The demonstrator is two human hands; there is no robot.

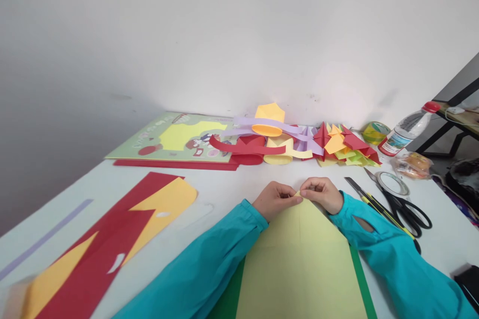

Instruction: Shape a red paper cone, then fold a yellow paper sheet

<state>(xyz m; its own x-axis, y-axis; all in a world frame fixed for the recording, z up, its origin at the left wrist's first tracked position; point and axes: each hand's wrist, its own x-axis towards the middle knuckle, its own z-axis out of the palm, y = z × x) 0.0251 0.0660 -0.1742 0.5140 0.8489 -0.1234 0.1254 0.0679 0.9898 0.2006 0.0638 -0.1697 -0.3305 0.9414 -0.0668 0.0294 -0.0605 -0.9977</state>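
A large sheet of pale yellow paper lies in front of me, its far end folded to a point. At that tip my left hand pinches the paper from the left side. My right hand pinches the same tip from the right, its fingertips almost touching the left ones. A crease runs across the sheet below the folded part. Beneath it, a green sheet shows along both sides.
Cut red paper and orange paper lie left, beside a purple strip. Behind are folded paper shapes and a picture board. Scissors, a utility knife, tape and a bottle stand right.
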